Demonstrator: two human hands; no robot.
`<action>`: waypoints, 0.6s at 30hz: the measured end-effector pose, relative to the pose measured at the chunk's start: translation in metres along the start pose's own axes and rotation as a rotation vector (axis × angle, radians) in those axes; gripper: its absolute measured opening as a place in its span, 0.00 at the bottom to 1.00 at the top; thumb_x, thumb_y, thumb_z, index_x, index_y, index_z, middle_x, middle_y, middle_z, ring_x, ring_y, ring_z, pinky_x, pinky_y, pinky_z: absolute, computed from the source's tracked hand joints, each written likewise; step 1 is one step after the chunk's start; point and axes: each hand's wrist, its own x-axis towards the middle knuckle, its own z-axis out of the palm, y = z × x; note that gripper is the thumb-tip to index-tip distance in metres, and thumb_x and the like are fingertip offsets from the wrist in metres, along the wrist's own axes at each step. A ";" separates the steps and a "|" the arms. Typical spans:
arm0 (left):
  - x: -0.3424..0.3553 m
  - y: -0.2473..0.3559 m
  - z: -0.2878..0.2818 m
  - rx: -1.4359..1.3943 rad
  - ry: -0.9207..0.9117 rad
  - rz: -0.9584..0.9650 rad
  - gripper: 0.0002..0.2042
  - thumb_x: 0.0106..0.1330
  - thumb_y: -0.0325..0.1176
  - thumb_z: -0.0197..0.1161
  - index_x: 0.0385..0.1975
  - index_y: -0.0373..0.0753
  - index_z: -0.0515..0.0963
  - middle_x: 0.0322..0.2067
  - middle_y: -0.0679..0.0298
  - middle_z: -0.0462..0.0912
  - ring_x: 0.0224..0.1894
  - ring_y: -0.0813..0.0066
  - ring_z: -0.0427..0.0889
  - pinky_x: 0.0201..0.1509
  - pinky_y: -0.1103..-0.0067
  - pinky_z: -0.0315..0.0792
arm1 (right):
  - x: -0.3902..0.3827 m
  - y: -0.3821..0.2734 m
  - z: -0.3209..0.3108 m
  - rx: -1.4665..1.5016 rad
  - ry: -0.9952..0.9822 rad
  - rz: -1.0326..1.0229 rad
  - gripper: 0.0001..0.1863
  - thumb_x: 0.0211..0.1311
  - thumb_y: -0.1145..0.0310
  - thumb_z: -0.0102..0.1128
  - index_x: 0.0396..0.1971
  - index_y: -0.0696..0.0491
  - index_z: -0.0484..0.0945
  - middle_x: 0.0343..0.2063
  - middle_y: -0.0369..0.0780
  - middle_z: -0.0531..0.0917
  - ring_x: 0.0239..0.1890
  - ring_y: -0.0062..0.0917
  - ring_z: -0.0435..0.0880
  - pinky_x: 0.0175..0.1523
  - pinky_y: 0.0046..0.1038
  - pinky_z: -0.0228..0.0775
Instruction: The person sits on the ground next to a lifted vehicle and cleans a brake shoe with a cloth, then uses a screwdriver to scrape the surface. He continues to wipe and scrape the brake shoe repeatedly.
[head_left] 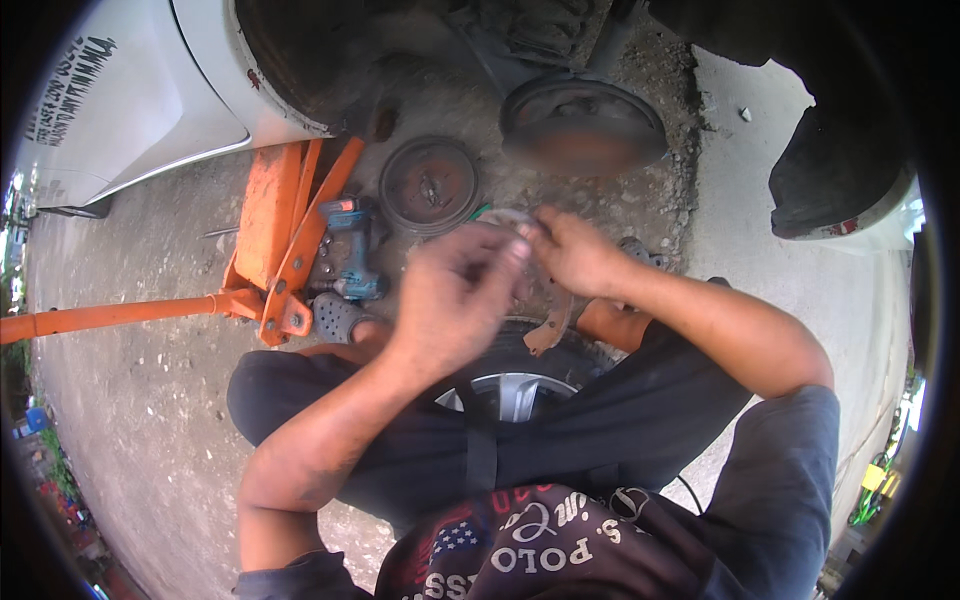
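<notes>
My right hand [578, 252] is closed around the upper end of a curved metal brake shoe [548, 328], whose rusty brown lower end hangs over the tyre between my legs. Close beside it, my left hand [455, 295] is raised with bent fingers and its thumb near the right fingertips. Motion smears the left fingers, so whether they grip anything is unclear. A small green piece [482, 211] shows just above the hands; its kind cannot be made out. Beyond them, a round, rusty brake drum [430, 185] lies on the ground.
A wheel [516, 397] lies beneath my legs. To the left stand an orange floor jack [270, 215] with a long handle and a teal cordless power tool [352, 250]. Ahead is the car's round brake assembly [583, 120]; a white car panel [130, 110] fills the upper left.
</notes>
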 end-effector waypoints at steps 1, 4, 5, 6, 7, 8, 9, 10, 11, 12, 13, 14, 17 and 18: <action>0.004 0.001 -0.009 -0.005 0.078 0.051 0.11 0.73 0.33 0.62 0.46 0.30 0.78 0.25 0.65 0.83 0.24 0.85 0.78 0.28 0.86 0.72 | -0.001 0.001 -0.002 0.017 -0.029 -0.033 0.23 0.76 0.53 0.48 0.44 0.62 0.75 0.35 0.55 0.84 0.43 0.49 0.84 0.47 0.44 0.73; 0.018 0.005 -0.041 0.112 0.291 0.118 0.15 0.74 0.37 0.61 0.49 0.30 0.76 0.33 0.61 0.84 0.31 0.82 0.81 0.36 0.84 0.75 | -0.006 -0.006 -0.008 0.089 -0.056 -0.140 0.23 0.77 0.54 0.47 0.46 0.63 0.75 0.36 0.54 0.83 0.44 0.46 0.84 0.49 0.42 0.72; 0.020 0.005 -0.047 0.175 0.381 0.136 0.16 0.75 0.39 0.61 0.50 0.30 0.75 0.36 0.60 0.85 0.34 0.81 0.81 0.38 0.83 0.76 | -0.008 -0.010 -0.011 0.111 -0.034 -0.180 0.23 0.77 0.54 0.47 0.47 0.63 0.75 0.36 0.54 0.83 0.44 0.45 0.84 0.49 0.42 0.72; 0.022 0.003 -0.049 0.147 0.346 0.047 0.19 0.75 0.42 0.60 0.52 0.29 0.74 0.39 0.58 0.84 0.37 0.79 0.82 0.41 0.81 0.76 | -0.008 -0.014 -0.014 0.127 0.002 -0.190 0.23 0.78 0.55 0.47 0.48 0.63 0.75 0.37 0.54 0.83 0.44 0.43 0.84 0.50 0.41 0.72; 0.023 0.000 -0.046 0.117 0.337 -0.045 0.22 0.75 0.45 0.59 0.54 0.29 0.73 0.42 0.57 0.84 0.40 0.77 0.82 0.44 0.79 0.76 | -0.009 -0.017 -0.016 0.170 0.039 -0.270 0.23 0.78 0.55 0.47 0.48 0.63 0.75 0.37 0.53 0.83 0.44 0.41 0.84 0.50 0.40 0.72; 0.023 -0.004 -0.044 0.087 0.349 -0.213 0.25 0.75 0.49 0.58 0.56 0.29 0.72 0.45 0.55 0.84 0.43 0.75 0.82 0.47 0.77 0.76 | -0.010 -0.020 -0.018 0.206 0.087 -0.319 0.23 0.78 0.55 0.47 0.49 0.63 0.75 0.38 0.53 0.83 0.45 0.40 0.84 0.50 0.38 0.72; 0.018 -0.009 -0.036 -0.065 0.228 -0.357 0.33 0.73 0.57 0.56 0.59 0.27 0.68 0.48 0.53 0.83 0.48 0.69 0.82 0.52 0.71 0.75 | -0.011 -0.021 -0.018 0.250 0.140 -0.363 0.23 0.78 0.55 0.47 0.50 0.63 0.75 0.38 0.52 0.83 0.45 0.38 0.84 0.50 0.37 0.72; 0.014 -0.014 -0.028 -0.063 0.136 -0.258 0.35 0.70 0.57 0.61 0.59 0.26 0.70 0.49 0.49 0.82 0.49 0.64 0.82 0.52 0.69 0.76 | -0.011 -0.022 -0.018 0.313 0.135 -0.338 0.24 0.78 0.54 0.47 0.50 0.63 0.75 0.38 0.52 0.84 0.44 0.38 0.84 0.49 0.37 0.73; 0.010 -0.019 -0.021 -0.036 0.012 -0.252 0.36 0.66 0.56 0.66 0.58 0.26 0.71 0.50 0.45 0.82 0.51 0.59 0.83 0.52 0.68 0.77 | -0.012 -0.022 -0.017 0.382 0.134 -0.308 0.24 0.78 0.53 0.47 0.51 0.63 0.76 0.39 0.51 0.84 0.44 0.37 0.85 0.49 0.36 0.74; 0.005 -0.023 -0.020 0.111 -0.028 -0.135 0.37 0.64 0.56 0.68 0.58 0.26 0.71 0.50 0.44 0.82 0.51 0.57 0.84 0.52 0.68 0.77 | -0.014 -0.023 -0.016 0.476 0.157 -0.329 0.25 0.78 0.52 0.48 0.51 0.62 0.76 0.39 0.51 0.84 0.43 0.37 0.85 0.48 0.36 0.74; 0.000 -0.026 -0.020 0.276 -0.115 -0.054 0.37 0.62 0.55 0.70 0.58 0.26 0.71 0.49 0.43 0.82 0.50 0.54 0.84 0.52 0.68 0.78 | -0.017 -0.025 -0.012 0.467 0.122 -0.318 0.26 0.77 0.50 0.48 0.50 0.62 0.77 0.38 0.51 0.85 0.41 0.37 0.86 0.46 0.37 0.75; 0.002 -0.029 -0.019 0.416 -0.232 0.108 0.38 0.60 0.55 0.72 0.58 0.27 0.70 0.49 0.42 0.82 0.49 0.52 0.85 0.51 0.67 0.78 | -0.021 -0.027 -0.010 0.481 0.193 -0.416 0.27 0.76 0.48 0.49 0.49 0.62 0.77 0.37 0.51 0.85 0.39 0.38 0.86 0.44 0.38 0.76; 0.007 -0.030 -0.020 0.731 -0.142 0.341 0.34 0.57 0.41 0.75 0.58 0.27 0.71 0.42 0.46 0.85 0.46 0.56 0.87 0.51 0.67 0.79 | -0.022 -0.031 -0.006 0.229 0.248 -0.234 0.32 0.71 0.44 0.50 0.38 0.66 0.77 0.32 0.59 0.82 0.39 0.57 0.83 0.44 0.51 0.75; 0.010 -0.027 -0.015 0.413 -0.153 0.142 0.31 0.58 0.34 0.74 0.60 0.28 0.71 0.42 0.50 0.86 0.46 0.61 0.87 0.51 0.67 0.78 | -0.016 -0.036 -0.006 0.183 0.257 -0.198 0.33 0.70 0.42 0.50 0.40 0.66 0.76 0.35 0.59 0.81 0.42 0.55 0.82 0.47 0.50 0.73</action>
